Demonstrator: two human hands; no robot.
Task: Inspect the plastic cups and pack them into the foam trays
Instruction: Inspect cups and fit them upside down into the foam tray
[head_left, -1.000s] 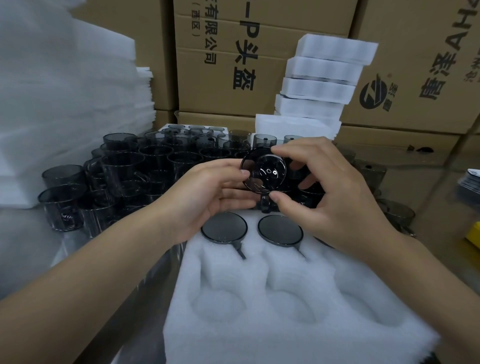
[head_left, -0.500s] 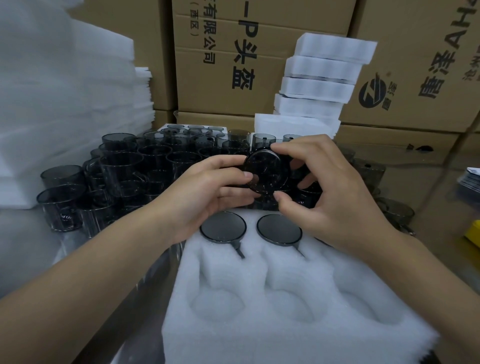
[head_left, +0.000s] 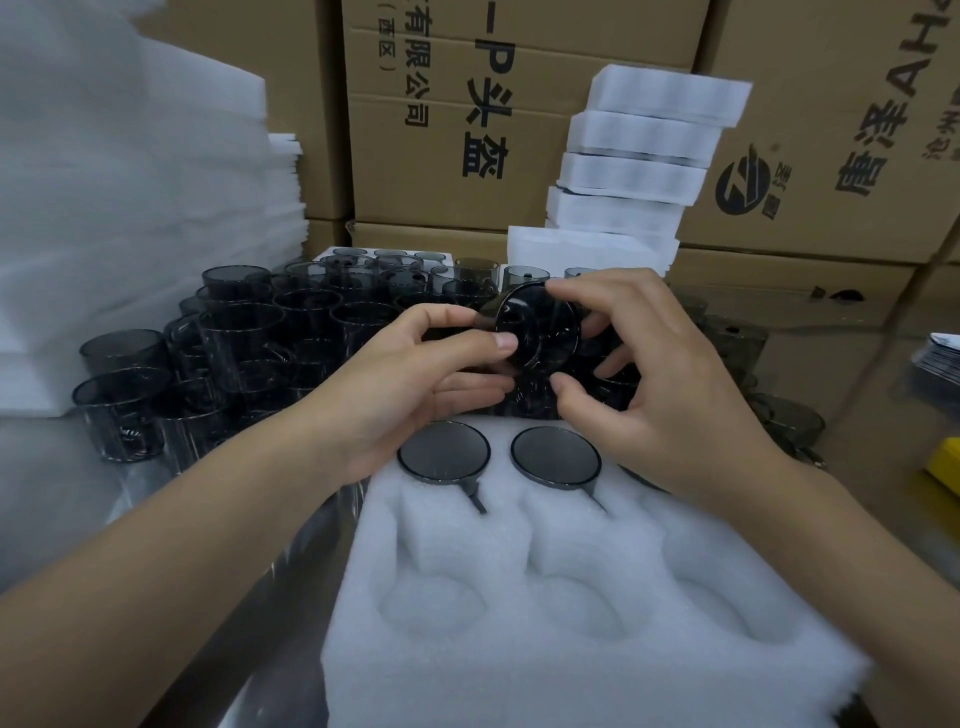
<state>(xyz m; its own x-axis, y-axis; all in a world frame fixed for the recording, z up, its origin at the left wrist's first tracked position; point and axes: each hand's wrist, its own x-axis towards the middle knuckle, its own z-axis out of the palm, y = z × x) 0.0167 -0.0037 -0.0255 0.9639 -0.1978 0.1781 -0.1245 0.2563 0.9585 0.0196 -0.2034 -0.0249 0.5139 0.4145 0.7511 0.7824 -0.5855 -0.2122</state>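
Both hands hold one dark smoky plastic cup (head_left: 540, 325) above the far edge of the white foam tray (head_left: 571, 665), its round end turned toward me. My left hand (head_left: 405, 384) pinches its left rim with thumb and fingers. My right hand (head_left: 660, 384) grips its right side, forefinger over the top, thumb below. Two cups (head_left: 444, 451) (head_left: 556, 457) sit sunk in the tray's far row, dark round faces up. A third far pocket is hidden under my right hand. The near row's three pockets hold nothing.
Several loose dark cups (head_left: 249, 343) crowd the metal table at left and behind the tray. Foam sheets (head_left: 114, 234) are piled at far left; filled foam trays (head_left: 644, 161) are stacked at the back. Cardboard boxes (head_left: 467, 114) form the back wall. A yellow object (head_left: 948, 465) lies at right.
The cup has been turned between my hands and raised slightly; its inner bottom with ribs showed a second ago, now a darker, more side-on view shows. The tray and packed cups have not moved.
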